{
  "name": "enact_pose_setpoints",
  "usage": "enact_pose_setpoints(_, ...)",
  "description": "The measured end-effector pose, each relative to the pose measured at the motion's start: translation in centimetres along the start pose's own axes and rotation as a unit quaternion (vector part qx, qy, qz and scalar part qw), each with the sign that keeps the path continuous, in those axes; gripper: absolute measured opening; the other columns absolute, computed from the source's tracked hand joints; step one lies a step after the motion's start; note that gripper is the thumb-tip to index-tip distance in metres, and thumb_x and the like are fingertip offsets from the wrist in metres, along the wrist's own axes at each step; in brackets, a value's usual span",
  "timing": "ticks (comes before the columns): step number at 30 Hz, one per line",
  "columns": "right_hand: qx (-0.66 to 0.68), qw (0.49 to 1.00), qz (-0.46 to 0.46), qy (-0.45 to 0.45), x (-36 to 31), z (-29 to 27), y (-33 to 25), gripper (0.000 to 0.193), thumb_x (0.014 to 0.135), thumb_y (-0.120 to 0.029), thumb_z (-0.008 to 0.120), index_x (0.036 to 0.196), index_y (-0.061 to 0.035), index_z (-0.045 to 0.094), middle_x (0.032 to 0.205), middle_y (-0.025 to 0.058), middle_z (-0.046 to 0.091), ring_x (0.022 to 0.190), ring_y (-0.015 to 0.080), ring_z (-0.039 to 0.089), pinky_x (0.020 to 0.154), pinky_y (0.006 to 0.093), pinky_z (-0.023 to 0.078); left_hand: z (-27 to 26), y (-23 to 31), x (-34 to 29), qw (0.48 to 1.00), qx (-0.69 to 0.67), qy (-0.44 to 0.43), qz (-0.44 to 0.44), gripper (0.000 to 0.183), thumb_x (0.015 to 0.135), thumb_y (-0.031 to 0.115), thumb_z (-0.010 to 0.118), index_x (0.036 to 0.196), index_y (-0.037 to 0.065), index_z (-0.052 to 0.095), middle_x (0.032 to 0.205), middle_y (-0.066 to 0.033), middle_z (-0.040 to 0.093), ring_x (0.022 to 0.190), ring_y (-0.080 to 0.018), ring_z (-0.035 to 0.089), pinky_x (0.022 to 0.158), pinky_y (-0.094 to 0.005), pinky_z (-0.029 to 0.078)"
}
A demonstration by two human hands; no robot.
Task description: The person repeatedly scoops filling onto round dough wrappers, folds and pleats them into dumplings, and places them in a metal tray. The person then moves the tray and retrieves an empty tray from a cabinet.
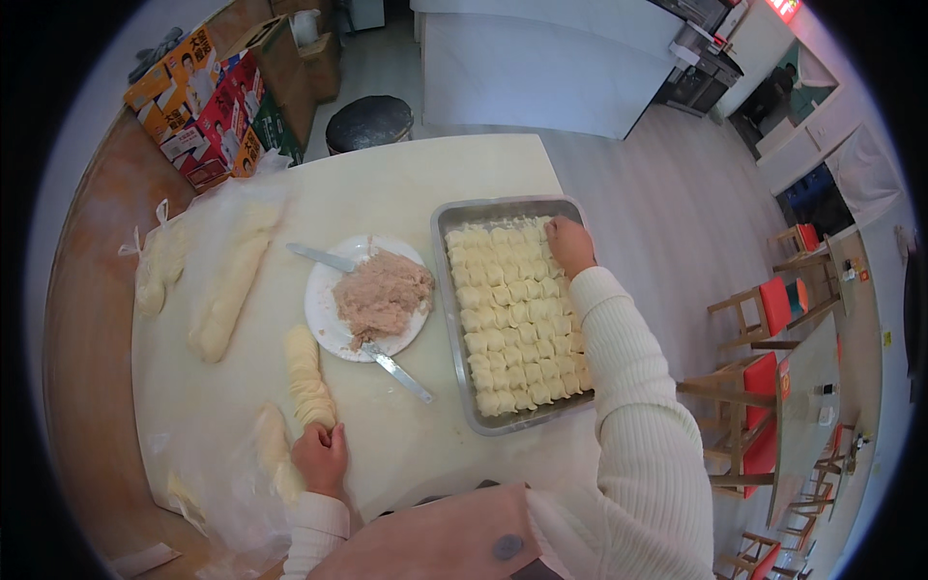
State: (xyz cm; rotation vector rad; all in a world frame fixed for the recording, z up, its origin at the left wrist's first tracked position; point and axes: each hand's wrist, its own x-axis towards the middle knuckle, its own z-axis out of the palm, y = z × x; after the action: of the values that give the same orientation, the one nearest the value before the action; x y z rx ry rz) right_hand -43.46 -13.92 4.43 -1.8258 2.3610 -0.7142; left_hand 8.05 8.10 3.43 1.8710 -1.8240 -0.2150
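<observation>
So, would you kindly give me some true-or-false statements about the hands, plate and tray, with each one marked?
1. Pinkish minced filling is heaped on a white plate. True.
2. The left hand is in the filling. False: it is at the near end of the row of dough wrappers.
3. The right hand is at the far right part of the metal tray. True.
4. The plate stands to the right of the tray. False: it stands to the left.
5. Folded dumplings lie in rows in the tray. True.
</observation>
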Motion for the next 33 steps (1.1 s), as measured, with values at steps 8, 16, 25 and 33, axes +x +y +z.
enact_pose_setpoints(8, -0.018, 0.998, -0.053, -0.014, -0.9, -0.5, 0.7, 0.026, 0.094, -0.027, 0.052, 0.095, -0.0036, 0.063, 0.088, 0.0201, 0.067, 0.084, 0.0394, 0.063, 0.073, 0.0489, 0.049, 0.1, -0.1, -0.2, 0.998, -0.059, -0.006, -0.032, 0.021, 0.08, 0.019, 0.071, 0.077, 0.007, 0.054, 0.056, -0.007, 0.051, 0.048, -0.0257, 0.051, 0.048, -0.0384, 0.041)
enact_pose_setpoints(16, -0.072, 0.995, -0.052, -0.05, -0.9, -0.7, 0.3, 0.025, 0.094, -0.027, 0.052, 0.096, -0.0038, 0.062, 0.088, 0.0199, 0.066, 0.085, 0.0401, 0.063, 0.073, 0.05, 0.049, -1.0, 0.6, 0.1, 0.999, -0.038, -0.018, 0.03, 0.012, 0.078, 0.012, 0.067, 0.082, 0.007, 0.057, 0.067, -0.0092, 0.057, 0.058, -0.0269, 0.057, 0.054, -0.0386, 0.046)
enact_pose_setpoints(25, 0.047, 0.934, -0.353, -0.023, -9.2, -3.6, -12.2, 0.009, 0.082, -0.014, 0.057, 0.081, -0.0077, 0.062, 0.074, 0.0162, 0.061, 0.076, 0.0366, 0.059, 0.07, 0.0476, 0.047, -1.1, -1.3, -1.8, 0.98, -0.152, 0.124, -0.008, 0.012, 0.075, 0.006, 0.065, 0.081, 0.008, 0.054, 0.088, -0.0112, 0.059, 0.081, -0.0248, 0.061, 0.066, -0.0356, 0.049)
enact_pose_setpoints(33, 0.019, 0.931, -0.29, -0.22, -23.4, 1.8, -23.1, 0.033, 0.088, -0.01, 0.052, 0.12, -0.0092, 0.055, 0.091, 0.0167, 0.061, 0.084, 0.0372, 0.06, 0.074, 0.0476, 0.048, -2.1, 0.0, -2.5, 0.517, -0.767, 0.041, -0.377, 0.014, 0.098, 0.017, 0.048, 0.102, 0.005, 0.055, 0.103, -0.0104, 0.062, 0.097, -0.0239, 0.062, 0.087, -0.0374, 0.051)
